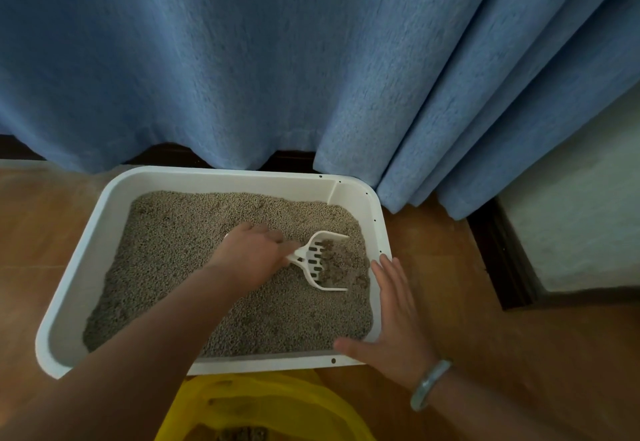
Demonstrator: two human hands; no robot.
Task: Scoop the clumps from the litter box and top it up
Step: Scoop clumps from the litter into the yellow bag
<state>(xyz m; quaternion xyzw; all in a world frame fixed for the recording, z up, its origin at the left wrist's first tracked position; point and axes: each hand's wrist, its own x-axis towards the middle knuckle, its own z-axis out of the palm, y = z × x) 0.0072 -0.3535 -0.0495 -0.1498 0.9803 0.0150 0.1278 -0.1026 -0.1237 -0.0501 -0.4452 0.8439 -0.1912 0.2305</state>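
White litter box (221, 177) holds grey litter (173, 250); slotted white scoop (304, 255) carries clumps (343, 262).

Curtain (311, 60) hangs just behind the far rim of the box (69, 288), blocking that side. Yellow bag (277, 402) stands at the near rim. Right hand (394, 316) lies flat on the near right corner. Left hand (249, 253), gripping the scoop (304, 257), occupies mid-box. Floor (446, 267) left and right is open. Far left litter (166, 233) is reachable from above.

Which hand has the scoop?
The left hand grips the white scoop by its handle; the right hand, wearing a bracelet, rests flat on the litter box rim.
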